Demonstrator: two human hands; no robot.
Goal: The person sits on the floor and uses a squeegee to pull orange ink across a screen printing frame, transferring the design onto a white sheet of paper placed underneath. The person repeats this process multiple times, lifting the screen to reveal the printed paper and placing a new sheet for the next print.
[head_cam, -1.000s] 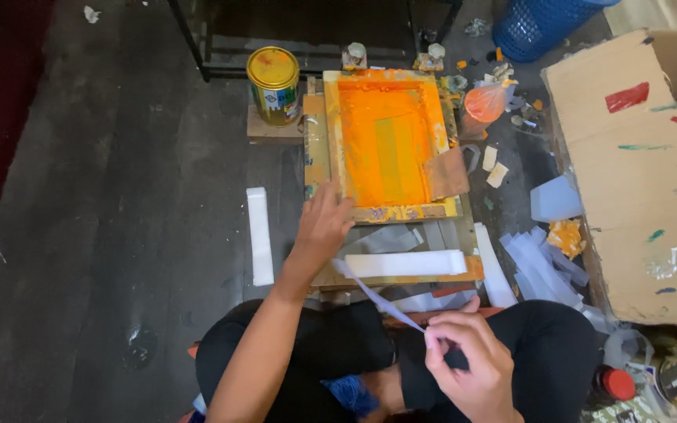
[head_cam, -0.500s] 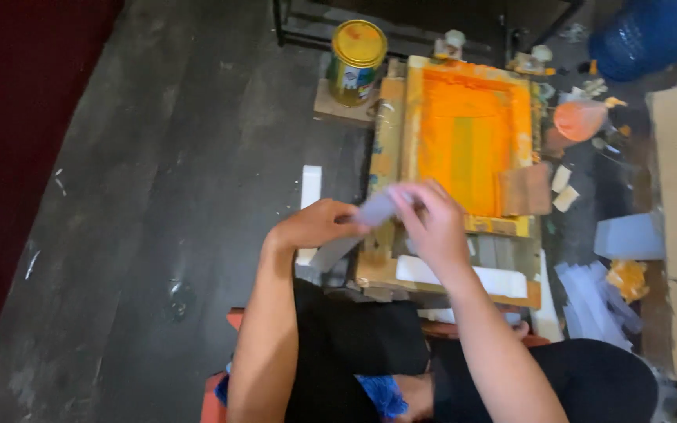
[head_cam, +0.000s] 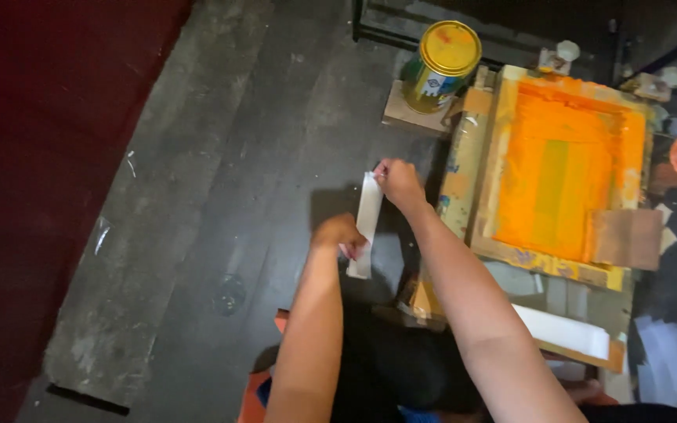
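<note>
Both hands [head_cam: 370, 211] have carried the white strip [head_cam: 367, 223] left, onto the floor [head_cam: 221, 196].

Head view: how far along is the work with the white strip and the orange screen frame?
Done: the screen frame is already coated in orange ink, the yellow can beside it closed. In hand: the left hand and right hand hold a white strip over the dark floor. Left: another white strip lies below the frame.

Strip [head_cam: 367, 223]: thin matt white paper. Frame [head_cam: 503, 157]: rough wood, orange ink glossy. Can [head_cam: 440, 66]: metal, yellow lid shiny. Floor [head_cam: 221, 157]: dull, scuffed boards.
</note>
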